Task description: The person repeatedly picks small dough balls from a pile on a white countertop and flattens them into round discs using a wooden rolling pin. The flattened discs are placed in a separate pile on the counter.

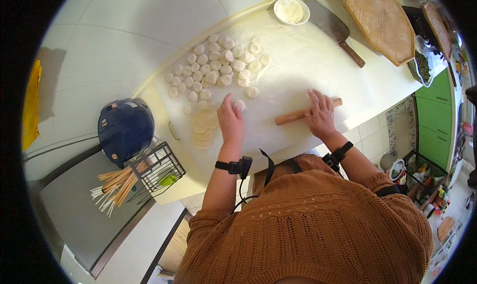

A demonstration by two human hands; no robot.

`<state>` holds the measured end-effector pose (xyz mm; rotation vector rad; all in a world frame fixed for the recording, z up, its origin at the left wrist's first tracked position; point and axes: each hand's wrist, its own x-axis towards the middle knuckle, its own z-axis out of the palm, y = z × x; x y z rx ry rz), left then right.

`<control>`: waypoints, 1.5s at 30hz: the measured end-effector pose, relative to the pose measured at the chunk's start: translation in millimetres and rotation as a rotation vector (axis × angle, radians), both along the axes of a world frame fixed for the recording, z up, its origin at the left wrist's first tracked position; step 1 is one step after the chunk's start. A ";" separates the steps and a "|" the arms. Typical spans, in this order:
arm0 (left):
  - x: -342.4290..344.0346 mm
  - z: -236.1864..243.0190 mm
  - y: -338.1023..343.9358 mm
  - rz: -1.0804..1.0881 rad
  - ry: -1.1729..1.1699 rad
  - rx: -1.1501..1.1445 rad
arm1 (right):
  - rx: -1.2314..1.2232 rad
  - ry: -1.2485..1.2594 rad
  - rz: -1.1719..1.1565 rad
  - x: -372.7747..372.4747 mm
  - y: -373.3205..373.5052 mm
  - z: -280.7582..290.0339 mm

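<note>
My left hand is closed around a small dough piece, held by the fingertips just over the white board. Under my right hand lies a wooden rolling pin, its fingers draped across the pin near its right end. Beside my left hand, on its left, thin round dough wrappers overlap one another. Beyond both hands, several small flattened dough pieces are spread over the floured board.
A white bowl of flour stands at the back, next to a cleaver. At the back right is a woven tray and a bowl of chopped greens. A wire chopstick basket and a dark blue appliance are on the left.
</note>
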<state>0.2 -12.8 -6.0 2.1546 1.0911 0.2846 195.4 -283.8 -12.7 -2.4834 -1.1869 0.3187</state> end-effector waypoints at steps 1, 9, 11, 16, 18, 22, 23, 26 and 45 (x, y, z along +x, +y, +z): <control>14.2 0.7 -8.6 -0.027 0.003 -0.003 | 0.013 0.017 0.028 -2.0 4.6 -1.1; 61.7 18.4 -58.1 -0.134 -0.018 -0.172 | 0.168 -0.265 0.051 7.0 136.4 7.9; 74.4 16.9 -42.1 -0.154 0.009 -0.142 | 0.179 -0.287 0.028 12.6 150.1 7.0; 72.1 14.3 -32.9 -0.290 -0.009 -0.196 | 0.007 -0.119 0.138 -18.3 70.4 12.4; 58.1 16.4 -49.1 -0.138 -0.100 -0.119 | -0.170 -0.041 0.155 -30.8 46.3 15.1; 46.7 17.3 -59.4 0.022 -0.061 -0.263 | -0.125 -0.162 0.093 -19.0 89.1 11.6; 47.4 17.1 -56.5 -0.042 -0.026 -0.239 | 0.021 -0.202 0.082 -8.3 114.4 9.7; 67.7 12.6 -29.9 -0.210 0.028 -0.133 | 0.148 -0.249 0.033 6.8 154.1 4.9; 41.3 22.2 -8.0 -0.368 0.091 0.031 | -0.261 -0.065 0.146 -28.2 72.6 15.3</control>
